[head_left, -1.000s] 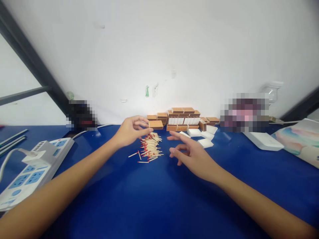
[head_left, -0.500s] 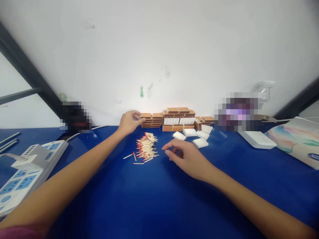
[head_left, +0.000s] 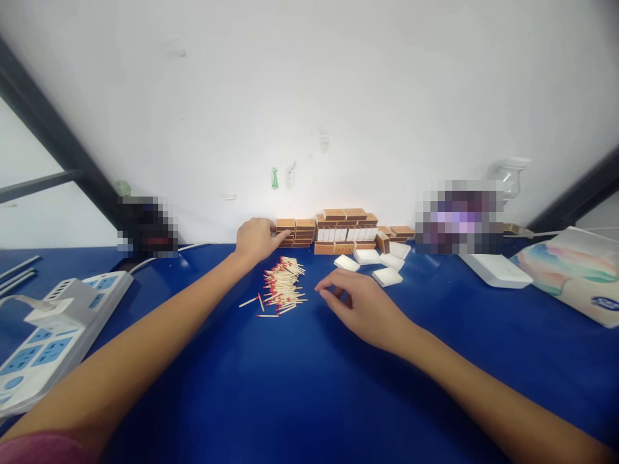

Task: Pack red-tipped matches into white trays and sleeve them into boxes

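Note:
At the back of the blue table, my left hand [head_left: 258, 240] is closed against the left side of a stack of brown matchboxes [head_left: 304, 233]. Its thumb lies across the front of the stack, while its other fingertips are hidden. My right hand [head_left: 362, 308] hovers over the table with curled fingers; thumb and index tips come close together, and nothing shows between them. Between the hands lies a loose pile of red-tipped matches [head_left: 284, 283]. Several white matchbox trays [head_left: 387, 278] are scattered behind my right hand.
A larger row of matchboxes [head_left: 344, 247] stands against the white wall [head_left: 309, 96]. The power strip [head_left: 48, 354] with a plugged-in adapter is on the left. To the right are a white box-like device [head_left: 500, 270] and a colourful tissue pack [head_left: 570, 274].
My left hand has moved slightly right, its fingers now closer together and its thumb further across the stack. The left column of matchboxes sits closer to its neighbour. My right fingers have drawn slightly together.

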### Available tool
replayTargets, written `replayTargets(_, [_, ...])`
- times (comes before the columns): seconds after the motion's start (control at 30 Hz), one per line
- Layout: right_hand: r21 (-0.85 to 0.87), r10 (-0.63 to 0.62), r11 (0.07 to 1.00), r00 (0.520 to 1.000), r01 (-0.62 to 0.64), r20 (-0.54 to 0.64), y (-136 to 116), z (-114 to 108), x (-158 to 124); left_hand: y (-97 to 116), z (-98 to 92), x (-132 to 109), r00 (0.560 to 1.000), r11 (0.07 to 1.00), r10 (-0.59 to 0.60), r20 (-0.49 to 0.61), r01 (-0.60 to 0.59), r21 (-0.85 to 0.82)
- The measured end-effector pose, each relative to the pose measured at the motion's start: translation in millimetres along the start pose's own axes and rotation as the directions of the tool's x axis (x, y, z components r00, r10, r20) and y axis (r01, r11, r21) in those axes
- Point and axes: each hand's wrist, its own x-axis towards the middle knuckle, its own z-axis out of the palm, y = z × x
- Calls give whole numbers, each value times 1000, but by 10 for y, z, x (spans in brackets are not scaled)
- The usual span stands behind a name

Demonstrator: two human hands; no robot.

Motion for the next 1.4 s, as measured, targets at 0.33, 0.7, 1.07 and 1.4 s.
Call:
replayTargets(0.33, [-339,94,919,948,-200,-306,269,-367,118,104,-161,-49,996,982,63,-67,-50,180])
replayTargets(0.7, [-501,141,853,989,-144,-45,628,-685,158,245,-503,-1285,802,855,508,-315,-515,68])
replayTargets(1.07, [-252,-16,967,993,45,113,234,-293,105,-117,-638,-1265,888,888,459,-18,-459,-2])
replayTargets(1.4, [-104,-163,966,870,237,465,-390,55,-135,-130,-834,-1232,841,888,441,313,-460,-12])
